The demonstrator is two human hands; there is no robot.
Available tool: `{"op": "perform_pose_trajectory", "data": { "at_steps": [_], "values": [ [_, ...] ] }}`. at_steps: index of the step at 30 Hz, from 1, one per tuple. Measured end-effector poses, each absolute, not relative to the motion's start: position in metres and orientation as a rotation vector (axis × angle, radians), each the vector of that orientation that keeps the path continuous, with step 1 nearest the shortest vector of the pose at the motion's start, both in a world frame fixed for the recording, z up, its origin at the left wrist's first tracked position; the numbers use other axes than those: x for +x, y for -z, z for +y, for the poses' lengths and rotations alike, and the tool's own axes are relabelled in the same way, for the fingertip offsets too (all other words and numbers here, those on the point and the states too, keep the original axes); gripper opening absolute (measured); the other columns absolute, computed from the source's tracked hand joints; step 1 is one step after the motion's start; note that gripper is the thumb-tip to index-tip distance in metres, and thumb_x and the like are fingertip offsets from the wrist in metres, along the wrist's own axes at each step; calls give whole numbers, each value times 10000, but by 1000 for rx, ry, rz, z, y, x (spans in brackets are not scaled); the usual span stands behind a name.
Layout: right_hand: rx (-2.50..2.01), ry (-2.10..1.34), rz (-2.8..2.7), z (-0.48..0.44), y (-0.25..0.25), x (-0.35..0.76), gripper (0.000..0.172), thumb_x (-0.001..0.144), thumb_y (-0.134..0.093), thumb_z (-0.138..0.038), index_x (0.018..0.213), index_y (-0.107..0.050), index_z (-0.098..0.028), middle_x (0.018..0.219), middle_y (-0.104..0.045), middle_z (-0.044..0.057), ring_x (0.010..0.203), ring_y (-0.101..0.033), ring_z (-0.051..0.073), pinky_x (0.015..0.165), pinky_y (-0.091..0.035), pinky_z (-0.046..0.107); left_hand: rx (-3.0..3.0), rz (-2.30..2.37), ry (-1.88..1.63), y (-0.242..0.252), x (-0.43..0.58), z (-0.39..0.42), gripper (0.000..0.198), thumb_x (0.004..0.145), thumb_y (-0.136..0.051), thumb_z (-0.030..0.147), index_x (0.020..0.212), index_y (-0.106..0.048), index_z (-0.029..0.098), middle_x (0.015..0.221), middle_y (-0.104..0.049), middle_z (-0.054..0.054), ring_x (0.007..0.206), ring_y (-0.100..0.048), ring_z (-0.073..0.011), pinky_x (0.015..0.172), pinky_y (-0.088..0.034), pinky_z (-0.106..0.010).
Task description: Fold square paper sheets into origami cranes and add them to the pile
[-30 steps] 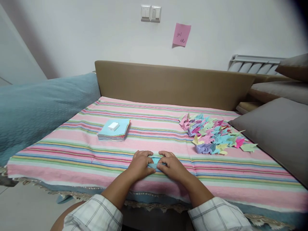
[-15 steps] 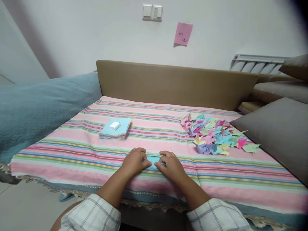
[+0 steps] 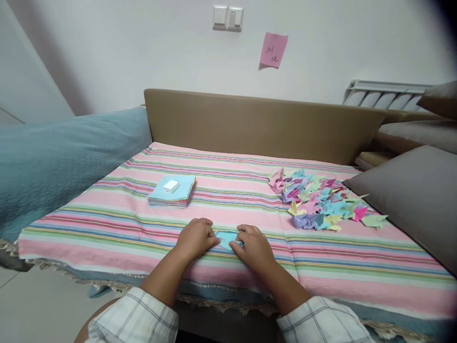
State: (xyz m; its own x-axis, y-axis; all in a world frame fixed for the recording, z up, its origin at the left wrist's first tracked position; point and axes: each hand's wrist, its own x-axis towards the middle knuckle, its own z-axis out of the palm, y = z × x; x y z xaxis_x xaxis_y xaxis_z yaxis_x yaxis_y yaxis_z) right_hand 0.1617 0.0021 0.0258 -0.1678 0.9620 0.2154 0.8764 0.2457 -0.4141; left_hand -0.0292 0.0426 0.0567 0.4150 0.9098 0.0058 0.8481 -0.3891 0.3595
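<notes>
A small blue sheet of folded paper [image 3: 226,242] lies on the striped cloth near the front edge, between my two hands. My left hand [image 3: 195,239] pinches its left end between thumb and fingers. At the other end, my right hand [image 3: 254,245] grips the paper the same way. A fold runs across the paper, and its outer ends are hidden under my fingers.
A stack of coloured paper [image 3: 170,193] with a small white block [image 3: 171,186] on top sits to the left. Many folded paper shapes [image 3: 314,200] are heaped at the right, beside a grey cushion [image 3: 410,190]. A brown backrest [image 3: 250,121] stands behind.
My left hand has shifted slightly left, baring more of the paper's left part. The paper's fold looks more opened. My right hand stays nearly in place.
</notes>
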Motion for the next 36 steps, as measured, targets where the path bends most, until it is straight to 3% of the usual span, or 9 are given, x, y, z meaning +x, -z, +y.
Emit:
{"op": "perform_pose_trajectory", "data": {
  "at_steps": [4,15,27,36],
  "values": [
    [-1691,-237,-2107,1,-26,159,245,843,-539,-398,734,-678,-227,1126,-626,42,1035,-524,242,860,-399,364,2389,1563,-276,-57,-31,43,210,706,-667,372,564,-689,218,852,-682,-37,973,-584,-220,826,-413,-291],
    [-1715,-184,-2127,0,-26,156,204,837,-546,-373,777,-687,-238,1132,-619,45,1024,-519,242,823,-401,356,2422,1706,-216,-56,-36,42,204,720,-655,412,662,-721,228,973,-666,-54,960,-571,-236,805,-418,-311],
    [-1704,-180,-2130,0,-23,156,193,838,-544,-350,783,-690,-237,1128,-619,49,1029,-517,241,821,-400,353,2393,1671,-305,-50,-40,47,212,695,-698,390,590,-680,206,971,-657,-52,983,-562,-224,838,-406,-302],
    [-1704,-180,-2127,-1,-24,156,185,834,-552,-352,773,-687,-242,1129,-622,44,1033,-520,238,829,-399,351,2322,1741,-263,-55,-43,47,175,672,-714,290,708,-566,205,796,-608,-7,822,-560,-188,696,-391,-263]
  ]
}}
